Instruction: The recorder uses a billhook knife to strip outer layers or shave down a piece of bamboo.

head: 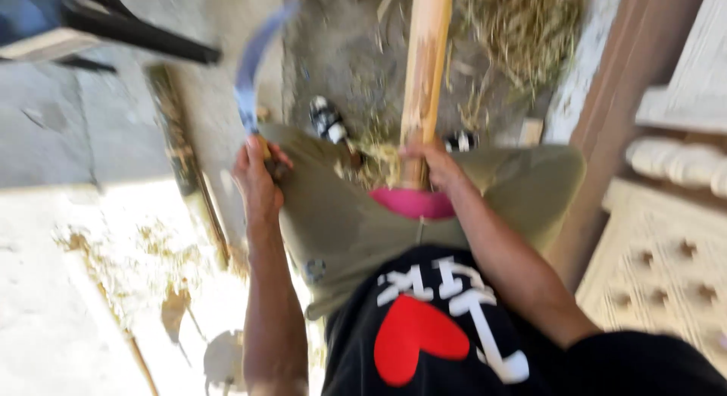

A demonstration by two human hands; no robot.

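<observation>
Head view, blurred. Two hands in frame, both the person's own. Left hand (259, 176) has its fingers closed round the handle of one knife (250, 70) — curved blade pointing up and away, bluish, smeared by motion. Right hand (433, 163) has its fingers wrapped round the lower end of one pole (424, 63), pale wood, part stripped, standing near upright between the knees and running out of the top of the frame. The two hands are apart, knife to the left of the pole, not touching it as far as can be told.

Person wears olive shorts (341, 214), a pink strip at the waist, and a black shirt (439, 328) with one red heart and white marks. Two dark shoes (327, 120) show past the knees, one each side of the pole base, the right one mostly hidden.

Shavings (522, 32) lie in one loose heap on the ground right of the pole; more scraps sit on the shorts by the pole base. One dark chair leg (144, 34) crosses the top left corner. Carved pale panels (666, 244) stand on the right — count unclear in the blur. Sunlit floor (68, 290) at lower left with scattered debris.
</observation>
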